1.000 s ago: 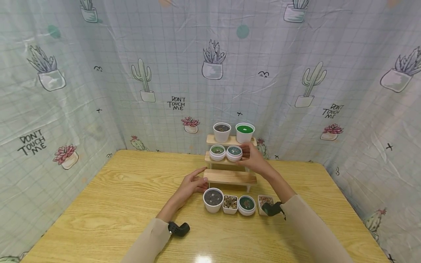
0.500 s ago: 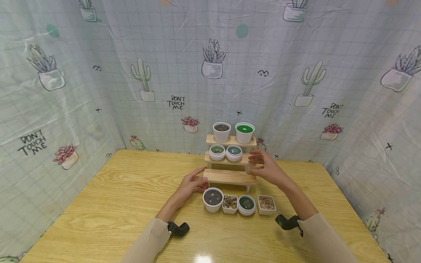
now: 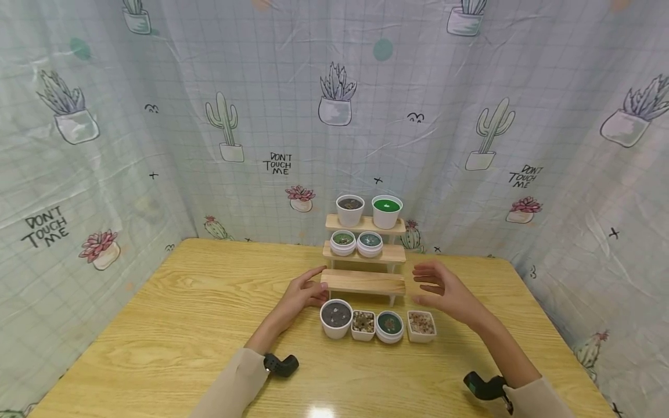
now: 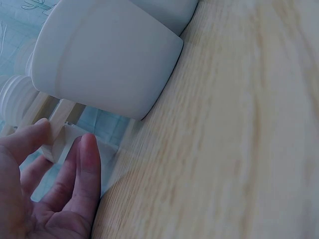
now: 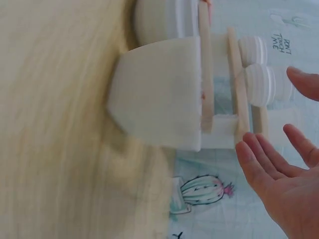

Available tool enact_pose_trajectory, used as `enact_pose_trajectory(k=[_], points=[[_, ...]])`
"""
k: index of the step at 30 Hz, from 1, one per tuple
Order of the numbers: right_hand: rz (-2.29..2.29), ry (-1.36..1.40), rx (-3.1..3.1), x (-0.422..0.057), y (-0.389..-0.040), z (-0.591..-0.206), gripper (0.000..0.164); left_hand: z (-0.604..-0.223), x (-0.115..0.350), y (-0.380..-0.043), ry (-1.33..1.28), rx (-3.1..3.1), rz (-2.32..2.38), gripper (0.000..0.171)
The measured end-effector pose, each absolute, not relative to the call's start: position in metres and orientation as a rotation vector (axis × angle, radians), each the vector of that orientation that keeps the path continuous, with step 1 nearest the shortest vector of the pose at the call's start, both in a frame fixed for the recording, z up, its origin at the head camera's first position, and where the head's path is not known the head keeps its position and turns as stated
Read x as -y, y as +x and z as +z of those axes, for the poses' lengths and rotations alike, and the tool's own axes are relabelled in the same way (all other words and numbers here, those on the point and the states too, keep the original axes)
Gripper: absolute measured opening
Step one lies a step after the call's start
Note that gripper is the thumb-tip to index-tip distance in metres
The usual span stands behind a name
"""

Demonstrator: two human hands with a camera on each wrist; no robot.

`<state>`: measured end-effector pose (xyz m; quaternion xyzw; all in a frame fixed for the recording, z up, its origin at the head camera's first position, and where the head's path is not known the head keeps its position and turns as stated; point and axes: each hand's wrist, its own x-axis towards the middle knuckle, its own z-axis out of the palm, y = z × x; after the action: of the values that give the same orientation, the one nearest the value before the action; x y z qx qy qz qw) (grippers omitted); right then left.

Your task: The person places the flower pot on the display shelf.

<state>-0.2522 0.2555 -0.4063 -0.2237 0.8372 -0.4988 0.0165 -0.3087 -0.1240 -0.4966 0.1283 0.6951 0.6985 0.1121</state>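
A stepped wooden stand (image 3: 363, 282) with three plank shelves and white supports stands mid-table. My left hand (image 3: 302, 293) holds the left end of its lowest plank; in the left wrist view the thumb (image 4: 37, 135) lies against the plank's end. My right hand (image 3: 448, 292) hovers just right of the stand, fingers apart and loosely bent, holding nothing. On the middle shelf sit two round white pots, one green-topped (image 3: 342, 251) and one blue-grey-topped (image 3: 370, 250). The top shelf bears a grey-topped pot (image 3: 350, 217) and a bright-green-topped pot (image 3: 385, 218). The lowest shelf bears nothing.
Before the stand, a row on the table (image 3: 209, 302) holds a large dark-topped round pot (image 3: 336, 328), a small square pebble pot (image 3: 363, 334), a round green-topped pot (image 3: 389, 335) and, slightly apart, a square pinkish-gravel pot (image 3: 421, 335). A printed curtain (image 3: 292, 69) hangs behind.
My right hand has let go of the blue-grey-topped pot on the middle shelf and moved right and toward me. My left hand has stayed at the stand's left end.
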Motion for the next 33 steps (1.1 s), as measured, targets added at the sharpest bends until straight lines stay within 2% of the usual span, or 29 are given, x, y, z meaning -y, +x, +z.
enact_pose_trajectory(k=[16, 33], points=[[-1.436, -0.788, -2.444, -0.275, -0.239, -0.425, 0.057, -0.496, 0.124, -0.308, 0.377, -2.051, 2.042, 0.061], [-1.398, -0.797, -2.289, -0.292, -0.243, -0.447, 0.068, -0.495, 0.125, -0.307, 0.376, -2.041, 2.060, 0.061]])
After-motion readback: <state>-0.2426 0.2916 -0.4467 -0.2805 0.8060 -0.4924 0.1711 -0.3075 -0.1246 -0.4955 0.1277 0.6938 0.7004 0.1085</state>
